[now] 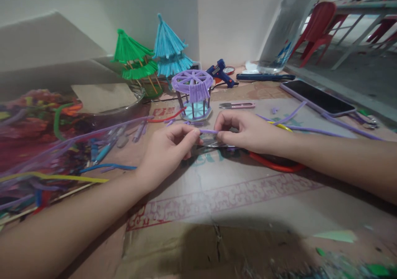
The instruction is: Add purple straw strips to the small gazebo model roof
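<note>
A short purple pipe cleaner [208, 131] is stretched level between my two hands over the cardboard. My left hand [173, 148] pinches its left end between thumb and fingers. At the other end, my right hand [237, 130] pinches it too. Under my right hand lie red-handled scissors [279, 166], their blades partly hidden. Just behind my hands stands a purple pavilion model [192, 90] with dark posts and a light blue base. Purple strips hang from part of its round top frame.
Green [133, 55] and blue [170, 49] pavilion models stand at the back, beside a glue gun [221, 73]. Small thread snips [237, 105] and a phone [318, 97] lie to the right. Loose pipe cleaners [62, 176] clutter the left; a large clear bottle [287, 30] stands back right.
</note>
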Demonstrator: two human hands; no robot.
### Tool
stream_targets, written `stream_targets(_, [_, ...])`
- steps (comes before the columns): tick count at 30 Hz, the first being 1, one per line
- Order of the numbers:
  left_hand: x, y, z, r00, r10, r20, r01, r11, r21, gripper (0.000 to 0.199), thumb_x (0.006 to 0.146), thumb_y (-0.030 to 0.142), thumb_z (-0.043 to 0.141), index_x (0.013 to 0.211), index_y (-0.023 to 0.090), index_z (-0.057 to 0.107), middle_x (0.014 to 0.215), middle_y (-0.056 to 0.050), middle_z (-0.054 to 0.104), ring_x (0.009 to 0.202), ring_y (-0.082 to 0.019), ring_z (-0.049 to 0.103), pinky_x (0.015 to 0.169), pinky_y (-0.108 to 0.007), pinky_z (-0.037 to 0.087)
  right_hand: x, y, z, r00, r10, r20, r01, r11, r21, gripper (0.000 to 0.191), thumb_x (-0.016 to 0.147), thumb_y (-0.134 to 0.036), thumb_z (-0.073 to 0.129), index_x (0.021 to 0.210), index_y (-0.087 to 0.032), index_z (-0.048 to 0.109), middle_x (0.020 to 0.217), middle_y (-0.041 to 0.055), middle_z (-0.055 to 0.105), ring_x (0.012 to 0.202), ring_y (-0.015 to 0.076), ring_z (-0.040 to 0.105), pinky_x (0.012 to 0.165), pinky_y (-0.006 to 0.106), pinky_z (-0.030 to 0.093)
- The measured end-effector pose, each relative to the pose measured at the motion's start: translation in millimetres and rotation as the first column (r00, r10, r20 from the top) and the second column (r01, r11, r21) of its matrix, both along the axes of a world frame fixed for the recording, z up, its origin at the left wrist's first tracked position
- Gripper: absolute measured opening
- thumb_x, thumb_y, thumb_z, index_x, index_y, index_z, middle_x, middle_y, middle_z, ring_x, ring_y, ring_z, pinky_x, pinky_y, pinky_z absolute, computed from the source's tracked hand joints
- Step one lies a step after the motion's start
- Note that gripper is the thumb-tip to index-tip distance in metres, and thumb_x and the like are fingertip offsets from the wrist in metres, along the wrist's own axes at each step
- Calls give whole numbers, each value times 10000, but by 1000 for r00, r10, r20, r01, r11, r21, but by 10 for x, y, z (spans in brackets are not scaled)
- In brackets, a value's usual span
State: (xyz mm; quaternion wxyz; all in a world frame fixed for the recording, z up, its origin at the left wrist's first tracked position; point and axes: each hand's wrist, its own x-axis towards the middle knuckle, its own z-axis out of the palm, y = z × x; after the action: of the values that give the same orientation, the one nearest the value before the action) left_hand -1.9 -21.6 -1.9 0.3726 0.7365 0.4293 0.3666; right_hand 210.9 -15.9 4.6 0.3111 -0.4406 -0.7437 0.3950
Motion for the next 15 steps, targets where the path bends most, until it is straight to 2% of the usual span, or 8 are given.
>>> stream_targets(15, [4,-6,3,999,8,-31,-7,1000,18,249,909,356,574,775,170,671,517,42,554,469,-74,495,460,-179,370,-6,1,-18,998,-31,49,29,999,46,73,734,-149,591,771,-191,543,679,-21,552,622,124,494,548,250,386])
